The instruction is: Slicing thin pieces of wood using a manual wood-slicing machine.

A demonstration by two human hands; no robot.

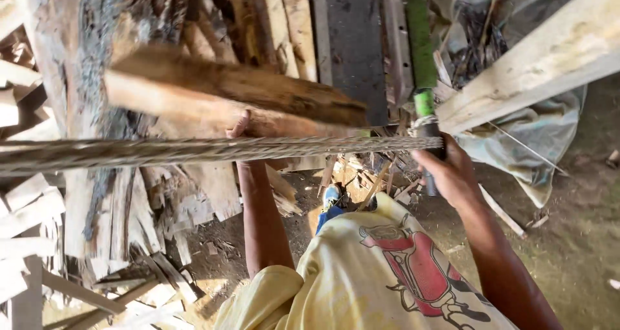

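My left hand (240, 127) is raised and grips a long split piece of brown wood (232, 88) from below; the wood lies across the view, slightly blurred. My right hand (450, 173) is closed around the dark lower end of a long green-and-black tool handle (423, 59) that runs up out of view, so its head is hidden. A thick twisted rope (194, 150) stretches level across the view in front of both arms and ends at the handle, where thin cord is wound.
A pile of split boards and offcuts (39, 214) fills the left side. A pale wooden beam (536, 59) slants across the upper right above a grey tarp (542, 143). Wood scraps litter the dirt ground (581, 252). My blue shoe (330, 197) shows below.
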